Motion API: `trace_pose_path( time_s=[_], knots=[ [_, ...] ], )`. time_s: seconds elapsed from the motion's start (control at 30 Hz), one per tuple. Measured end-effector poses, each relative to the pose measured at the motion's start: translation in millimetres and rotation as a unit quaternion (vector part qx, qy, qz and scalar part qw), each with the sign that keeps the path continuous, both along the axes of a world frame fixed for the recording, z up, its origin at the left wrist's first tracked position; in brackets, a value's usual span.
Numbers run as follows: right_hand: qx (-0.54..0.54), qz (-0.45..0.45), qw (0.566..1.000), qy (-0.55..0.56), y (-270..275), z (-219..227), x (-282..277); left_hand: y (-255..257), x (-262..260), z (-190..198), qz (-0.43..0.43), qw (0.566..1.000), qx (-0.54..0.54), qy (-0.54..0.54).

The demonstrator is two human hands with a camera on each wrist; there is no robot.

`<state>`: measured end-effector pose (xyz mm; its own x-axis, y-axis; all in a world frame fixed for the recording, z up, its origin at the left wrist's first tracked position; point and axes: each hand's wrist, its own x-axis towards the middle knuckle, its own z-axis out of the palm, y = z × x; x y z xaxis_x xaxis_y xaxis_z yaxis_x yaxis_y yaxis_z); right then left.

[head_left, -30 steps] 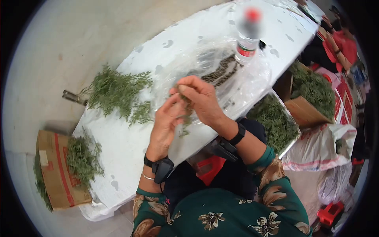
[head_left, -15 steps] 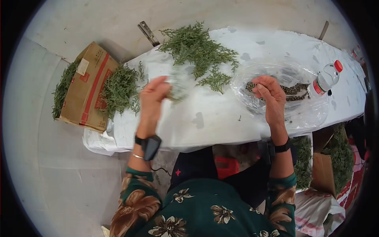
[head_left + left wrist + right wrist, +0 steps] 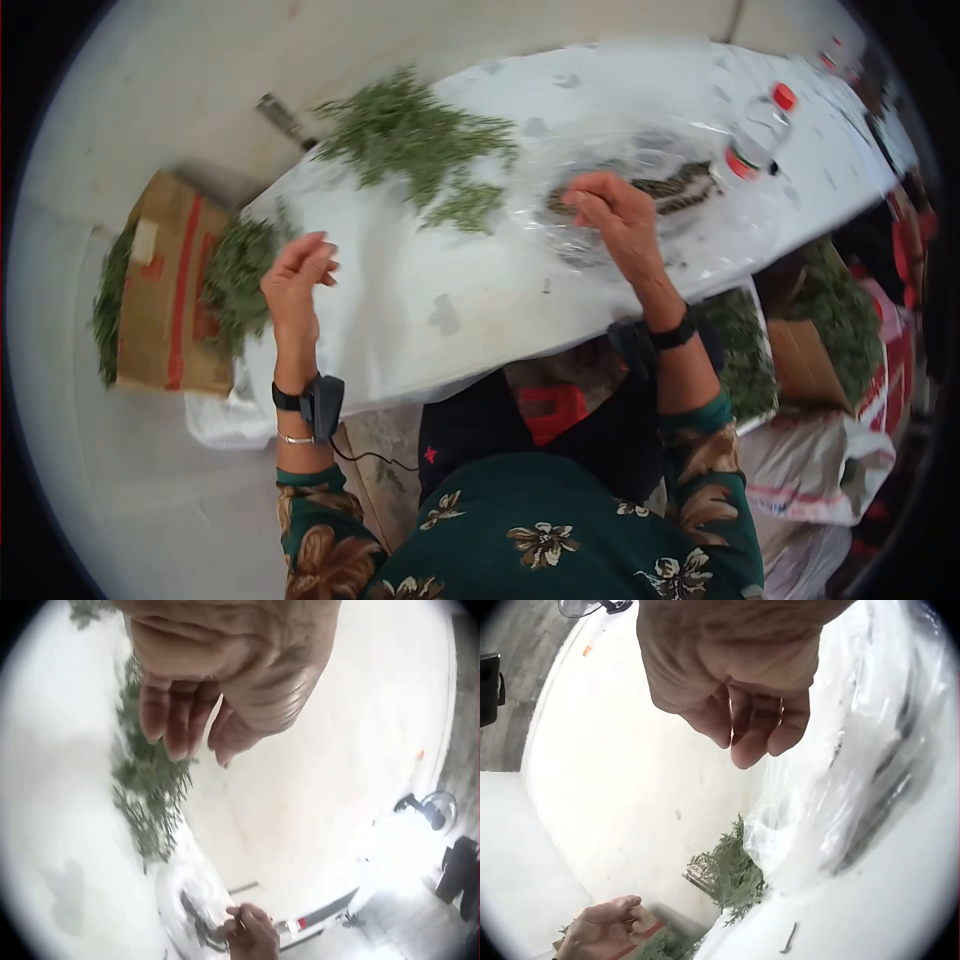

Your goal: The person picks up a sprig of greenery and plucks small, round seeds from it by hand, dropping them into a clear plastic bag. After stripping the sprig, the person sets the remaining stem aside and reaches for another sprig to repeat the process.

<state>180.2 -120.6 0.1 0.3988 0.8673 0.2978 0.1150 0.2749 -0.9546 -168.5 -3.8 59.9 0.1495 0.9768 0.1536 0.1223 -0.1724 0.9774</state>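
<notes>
My left hand [image 3: 295,285] hovers at the left of the white table [image 3: 400,320], fingers loosely bent with nothing visible between them. Beside it lies a pile of green conifer sprigs [image 3: 238,280]. My right hand [image 3: 615,215] is over a clear plastic sheet [image 3: 560,240] bearing rows of small brown beads or seeds [image 3: 680,185]. Its thumb and fingertips are drawn close together in the right wrist view [image 3: 739,697], and I cannot tell whether something tiny sits between them. A larger heap of sprigs [image 3: 400,135] lies on the table between the hands.
A cardboard box [image 3: 170,290] with greenery stands at the table's left end. A clear bottle [image 3: 760,130] with a red cap stands on the right. Sprigs fill a white tray [image 3: 770,370] and a carton [image 3: 800,370] near a white sack [image 3: 830,465]. A metal bracket [image 3: 285,120] juts beyond the table's back edge.
At first both hands worked together on a sprig over the plastic. Then the left hand carried a sprig left and now appears without it, by the left pile. The head view has turned.
</notes>
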Motion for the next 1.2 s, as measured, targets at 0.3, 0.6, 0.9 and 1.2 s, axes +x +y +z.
trace_pose_path(
  time_s=[0.3,0.6,0.9,1.2],
  knots=[
    [0.001,-0.038,0.999,-0.039,-32,9,24,21,164,-60,-0.155,0.905,0.24,0.316],
    [0.025,-0.095,0.975,-0.199,-44,3,30,27,171,-77,-0.068,0.874,0.375,0.302],
    [-0.018,-0.07,0.99,-0.118,-22,0,6,21,151,-54,0.011,0.985,0.174,-0.011],
    [0.031,-0.023,0.979,-0.202,5,6,-21,6,160,-66,-0.093,0.88,0.214,0.414]
  ],
)
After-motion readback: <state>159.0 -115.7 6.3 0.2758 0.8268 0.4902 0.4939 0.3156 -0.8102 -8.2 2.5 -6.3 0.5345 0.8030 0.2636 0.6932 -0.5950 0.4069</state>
